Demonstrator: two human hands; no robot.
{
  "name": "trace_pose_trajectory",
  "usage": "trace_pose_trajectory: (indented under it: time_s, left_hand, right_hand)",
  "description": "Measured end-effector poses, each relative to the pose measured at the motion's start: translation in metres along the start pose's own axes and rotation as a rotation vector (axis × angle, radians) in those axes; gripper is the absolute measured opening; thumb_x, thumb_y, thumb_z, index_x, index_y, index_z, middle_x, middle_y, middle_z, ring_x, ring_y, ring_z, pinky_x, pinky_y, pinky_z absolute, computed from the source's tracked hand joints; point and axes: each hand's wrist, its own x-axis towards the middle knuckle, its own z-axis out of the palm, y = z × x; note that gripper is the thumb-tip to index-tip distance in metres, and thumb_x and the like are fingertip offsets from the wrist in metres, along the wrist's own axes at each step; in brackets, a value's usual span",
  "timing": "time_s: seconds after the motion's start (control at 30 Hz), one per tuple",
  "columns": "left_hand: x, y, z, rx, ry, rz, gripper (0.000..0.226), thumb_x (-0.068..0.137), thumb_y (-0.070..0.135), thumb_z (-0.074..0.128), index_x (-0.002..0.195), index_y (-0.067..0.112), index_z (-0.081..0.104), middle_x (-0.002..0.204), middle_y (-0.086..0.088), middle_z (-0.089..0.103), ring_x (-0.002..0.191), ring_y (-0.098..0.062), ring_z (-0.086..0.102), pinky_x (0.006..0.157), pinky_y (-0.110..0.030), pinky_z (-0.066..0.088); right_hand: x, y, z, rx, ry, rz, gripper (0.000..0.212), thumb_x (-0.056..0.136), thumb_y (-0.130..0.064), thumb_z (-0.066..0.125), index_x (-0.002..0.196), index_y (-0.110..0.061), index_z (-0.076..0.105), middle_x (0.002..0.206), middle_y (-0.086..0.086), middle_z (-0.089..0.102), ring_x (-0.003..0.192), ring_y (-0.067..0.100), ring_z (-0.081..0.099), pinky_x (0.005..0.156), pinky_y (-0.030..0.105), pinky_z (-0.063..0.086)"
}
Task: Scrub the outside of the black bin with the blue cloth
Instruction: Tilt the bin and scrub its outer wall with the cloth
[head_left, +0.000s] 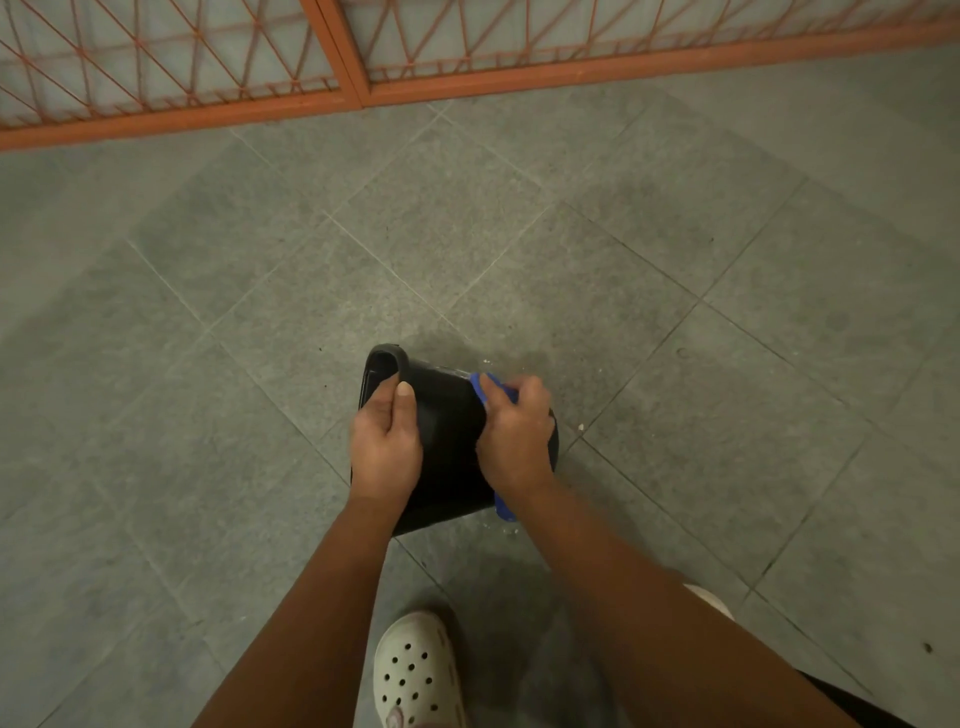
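The black bin (447, 441) lies tipped on its side on the grey tiled floor, its open rim to the left. My left hand (387, 441) grips that rim, thumb on the outer wall and fingers curled inside. My right hand (517, 439) holds the blue cloth (493, 387) against the bin's right outer side. The cloth shows above my fingers and again below my wrist; the rest is hidden under the hand.
An orange metal grille gate (358, 88) runs across the far edge of the floor. My white clog (418, 675) stands just behind the bin. Small white specks (581, 427) lie on the tiles beside the bin.
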Motion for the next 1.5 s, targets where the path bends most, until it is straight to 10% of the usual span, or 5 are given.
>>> trace_pose_trajectory:
  time_s: [0.3,0.7,0.93,1.27,1.5]
  left_hand:
    - [0.003,-0.005,0.002,-0.036,0.034,-0.066,0.027,0.101,0.023,0.039,0.106,0.014,0.063,0.098,-0.006,0.067,0.095,-0.019,0.063,0.088,-0.038,0.050]
    - [0.006,-0.008,-0.004,-0.058,0.093,-0.100,0.027,0.102,0.021,0.039,0.089,0.011,0.060,0.076,-0.005,0.058,0.067,-0.008,0.055,0.054,-0.009,0.044]
    - [0.004,-0.002,0.000,0.002,0.042,-0.055,0.026,0.101,0.024,0.038,0.104,0.014,0.062,0.088,0.001,0.064,0.088,-0.011,0.061,0.083,-0.028,0.047]
    - [0.003,-0.004,0.001,-0.009,0.086,-0.056,0.027,0.101,0.023,0.038,0.104,0.013,0.062,0.085,0.004,0.062,0.083,-0.007,0.059,0.076,-0.021,0.045]
    - [0.006,-0.008,-0.001,-0.005,0.108,-0.096,0.028,0.102,0.023,0.037,0.095,0.008,0.060,0.077,-0.007,0.058,0.061,0.001,0.055,0.051,-0.003,0.041]
  right_hand:
    - [0.006,-0.006,0.007,-0.006,-0.043,-0.097,0.046,0.089,-0.017,0.058,0.134,-0.025,0.050,0.121,0.010,0.045,0.111,0.027,0.042,0.095,0.048,0.035]
    - [-0.002,0.000,0.017,0.107,0.106,-0.153,0.035,0.081,-0.001,0.055,0.111,-0.019,0.061,0.105,0.004,0.057,0.095,0.026,0.051,0.074,0.043,0.049]
    - [-0.010,0.013,0.013,0.043,0.121,0.001,0.034,0.086,-0.003,0.054,0.118,-0.013,0.062,0.106,0.010,0.054,0.098,0.026,0.049,0.084,0.037,0.049]
    - [0.010,0.027,0.010,-0.008,0.031,0.119,0.042,0.088,-0.002,0.051,0.127,-0.017,0.057,0.122,0.015,0.048,0.111,0.029,0.042,0.099,0.036,0.038]
    - [-0.003,-0.004,0.019,0.017,0.087,-0.100,0.044,0.075,0.005,0.063,0.117,-0.009,0.062,0.107,0.019,0.054,0.096,0.035,0.049,0.077,0.040,0.045]
